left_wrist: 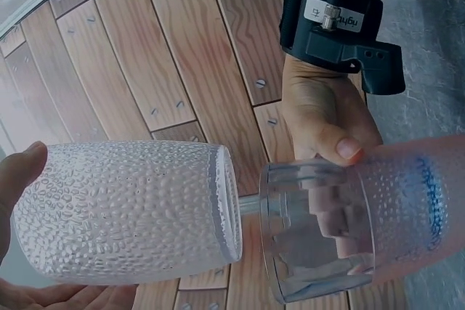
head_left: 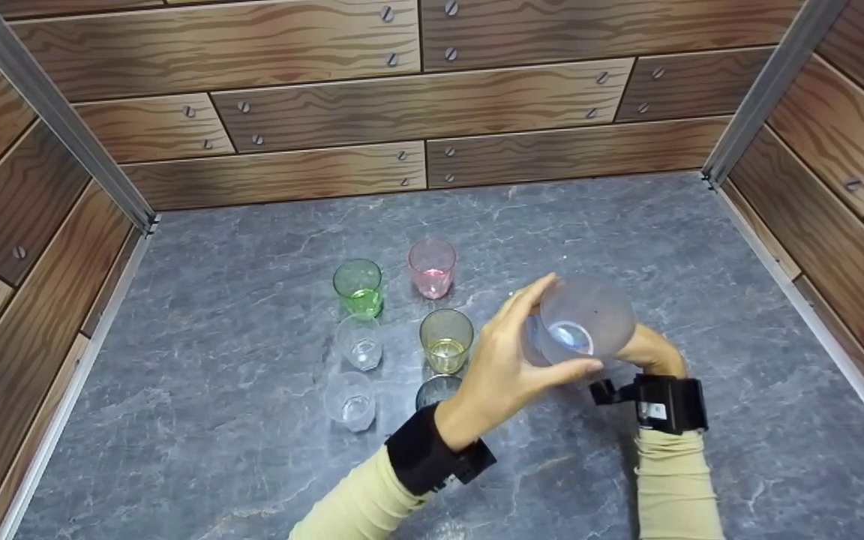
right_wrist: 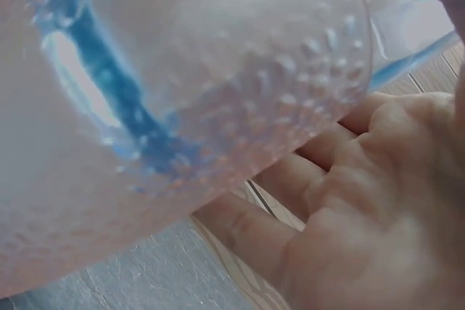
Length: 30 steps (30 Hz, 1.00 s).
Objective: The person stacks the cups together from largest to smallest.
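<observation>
My left hand (head_left: pixel 559 326) grips a clear dimpled cup (left_wrist: pixel 123 212) lying on its side, a fingertip (left_wrist: pixel 22 172) at its base and the palm under it. My right hand (head_left: pixel 648 349) holds a second frosted cup (head_left: pixel 589 319) with a smooth clear rim (left_wrist: pixel 312 230) and a blue-tinted base (right_wrist: pixel 109 99). Its thumb (left_wrist: pixel 341 147) lies on top and the fingers (right_wrist: pixel 341 201) curl underneath. The two cups are held above the counter with their mouths facing each other, a small gap between the rims.
Several small cups stand on the grey marble counter (head_left: pixel 237 450) left of my hands: green (head_left: pixel 358 287), pink (head_left: pixel 431 268), olive (head_left: pixel 446 340), two clear ones (head_left: pixel 359 341) and a dark one (head_left: pixel 438 390) partly behind my left wrist. Wood-patterned walls (head_left: pixel 417 105) enclose three sides.
</observation>
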### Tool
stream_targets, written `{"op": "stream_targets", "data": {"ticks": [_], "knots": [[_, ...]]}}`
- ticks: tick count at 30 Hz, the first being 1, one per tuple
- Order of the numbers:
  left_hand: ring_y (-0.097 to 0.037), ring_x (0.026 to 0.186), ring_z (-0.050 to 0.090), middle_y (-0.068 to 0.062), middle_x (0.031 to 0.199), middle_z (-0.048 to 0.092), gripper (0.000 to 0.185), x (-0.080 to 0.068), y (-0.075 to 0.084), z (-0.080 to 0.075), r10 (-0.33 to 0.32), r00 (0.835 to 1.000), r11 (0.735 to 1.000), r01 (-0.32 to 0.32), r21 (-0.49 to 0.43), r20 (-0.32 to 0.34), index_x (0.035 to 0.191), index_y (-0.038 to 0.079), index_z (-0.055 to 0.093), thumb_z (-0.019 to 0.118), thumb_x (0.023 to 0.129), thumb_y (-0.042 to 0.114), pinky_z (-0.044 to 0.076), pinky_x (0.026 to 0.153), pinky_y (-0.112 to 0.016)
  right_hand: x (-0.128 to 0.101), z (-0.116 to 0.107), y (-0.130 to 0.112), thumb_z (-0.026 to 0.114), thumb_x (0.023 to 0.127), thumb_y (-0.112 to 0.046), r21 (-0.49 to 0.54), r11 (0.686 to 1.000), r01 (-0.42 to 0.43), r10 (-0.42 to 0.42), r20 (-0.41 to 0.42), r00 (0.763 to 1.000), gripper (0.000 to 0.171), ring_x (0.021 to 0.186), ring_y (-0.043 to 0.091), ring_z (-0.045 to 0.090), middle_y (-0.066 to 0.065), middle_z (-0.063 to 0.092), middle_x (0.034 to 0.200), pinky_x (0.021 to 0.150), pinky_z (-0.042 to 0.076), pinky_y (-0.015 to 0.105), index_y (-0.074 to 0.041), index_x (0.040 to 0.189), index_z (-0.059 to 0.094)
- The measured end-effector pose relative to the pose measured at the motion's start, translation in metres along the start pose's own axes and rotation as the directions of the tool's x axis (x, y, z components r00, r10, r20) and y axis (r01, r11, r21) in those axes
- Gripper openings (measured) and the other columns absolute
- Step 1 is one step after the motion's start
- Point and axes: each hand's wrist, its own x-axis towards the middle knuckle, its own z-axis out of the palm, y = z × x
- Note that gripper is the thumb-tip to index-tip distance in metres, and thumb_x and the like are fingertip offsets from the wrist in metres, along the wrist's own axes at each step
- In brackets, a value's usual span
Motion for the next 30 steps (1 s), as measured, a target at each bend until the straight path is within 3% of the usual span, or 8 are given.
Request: {"op": "stream_targets", "data": {"ticks": [1, 2, 3, 6, 10, 15, 21, 30], "knots": [[-0.020, 0.119, 0.056, -0.015, 0.133, 0.053, 0.086, 0.001, -0.001, 0.000, -0.003, 1.000, 1.000, 0.003, 0.001, -0.002, 0.137, 0.001, 0.038, 0.080, 0.067, 0.031, 0.045, 0.104, -0.023, 0.000, 0.001, -0.003, 0.075, 0.075, -0.022, 0.020, 0.996, -0.087, 0.087, -0.020, 0.996, 0.068, 0.093, -0.016, 0.048, -0.012, 0.059, 0.113, 0.082, 0.043, 0.008, 0.004, 0.130, 0.045], [-0.020, 0.119, 0.056, -0.015, 0.133, 0.053, 0.086, 0.002, -0.001, 0.000, -0.004, 1.000, 1.000, 0.004, -0.001, -0.005, 0.137, 0.001, 0.038, 0.080, 0.068, 0.030, 0.045, 0.104, -0.023, 0.002, 0.001, -0.006, 0.077, 0.072, -0.021, 0.026, 0.994, -0.109, 0.109, -0.023, 0.994, 0.078, 0.093, -0.014, 0.050, -0.009, 0.059, 0.113, 0.083, 0.044, 0.010, 0.014, 0.129, 0.039], [-0.020, 0.119, 0.056, -0.014, 0.133, 0.053, 0.086, 0.003, -0.003, 0.000, -0.006, 1.000, 1.000, 0.006, 0.000, -0.009, 0.137, 0.001, 0.038, 0.080, 0.068, 0.030, 0.045, 0.104, -0.022, 0.004, 0.002, -0.007, 0.078, 0.071, -0.015, 0.040, 0.997, -0.064, 0.065, -0.007, 0.998, 0.080, 0.096, -0.010, 0.053, -0.004, 0.060, 0.116, 0.086, 0.046, 0.012, 0.021, 0.129, 0.034], [-0.019, 0.118, 0.056, -0.013, 0.132, 0.054, 0.085, 0.006, -0.007, 0.000, -0.013, 1.000, 1.000, 0.013, -0.003, -0.023, 0.136, 0.001, 0.039, 0.081, 0.068, 0.030, 0.045, 0.104, -0.022, 0.011, 0.005, -0.007, 0.077, 0.066, 0.001, 0.083, 0.996, 0.036, -0.038, 0.029, 0.999, 0.076, 0.102, -0.005, 0.056, -0.018, 0.059, 0.114, 0.089, 0.046, 0.011, 0.012, 0.131, 0.038], [-0.019, 0.118, 0.056, -0.012, 0.131, 0.055, 0.085, 0.008, -0.011, 0.001, -0.025, 0.999, 1.000, 0.026, 0.011, -0.030, 0.136, 0.001, 0.040, 0.080, 0.068, 0.030, 0.045, 0.103, -0.022, 0.017, 0.008, -0.006, 0.077, 0.062, 0.007, 0.084, 0.992, 0.091, -0.096, 0.048, 0.994, 0.081, 0.108, -0.003, 0.055, -0.019, 0.057, 0.119, 0.094, 0.044, 0.011, -0.009, 0.133, 0.041], [-0.019, 0.120, 0.055, -0.012, 0.133, 0.054, 0.085, 0.010, -0.011, 0.001, -0.048, 0.999, 0.998, 0.049, 0.030, -0.026, 0.137, 0.002, 0.039, 0.080, 0.068, 0.032, 0.046, 0.103, -0.023, 0.019, 0.009, -0.007, 0.079, 0.061, 0.006, 0.090, 0.994, 0.059, -0.064, 0.047, 0.997, 0.087, 0.109, -0.001, 0.055, -0.016, 0.057, 0.121, 0.095, 0.045, 0.012, 0.000, 0.136, 0.035], [-0.018, 0.118, 0.056, -0.011, 0.133, 0.054, 0.085, 0.015, -0.012, 0.003, -0.066, 0.998, 0.997, 0.066, 0.031, -0.020, 0.137, 0.003, 0.039, 0.079, 0.069, 0.034, 0.046, 0.100, -0.019, 0.020, 0.009, -0.009, 0.080, 0.059, 0.006, 0.045, 0.996, 0.080, -0.082, 0.054, 0.995, 0.085, 0.106, 0.000, 0.056, -0.017, 0.058, 0.118, 0.094, 0.046, 0.012, 0.008, 0.132, 0.037], [-0.017, 0.115, 0.057, -0.010, 0.132, 0.055, 0.086, 0.020, -0.012, 0.008, -0.077, 0.997, 0.997, 0.077, 0.030, -0.005, 0.137, 0.004, 0.038, 0.079, 0.068, 0.034, 0.046, 0.099, -0.017, 0.019, 0.009, -0.009, 0.080, 0.059, 0.007, 0.019, 0.998, 0.062, -0.063, 0.060, 0.996, 0.085, 0.107, -0.003, 0.055, -0.020, 0.057, 0.118, 0.094, 0.044, 0.010, 0.008, 0.133, 0.036]]}}
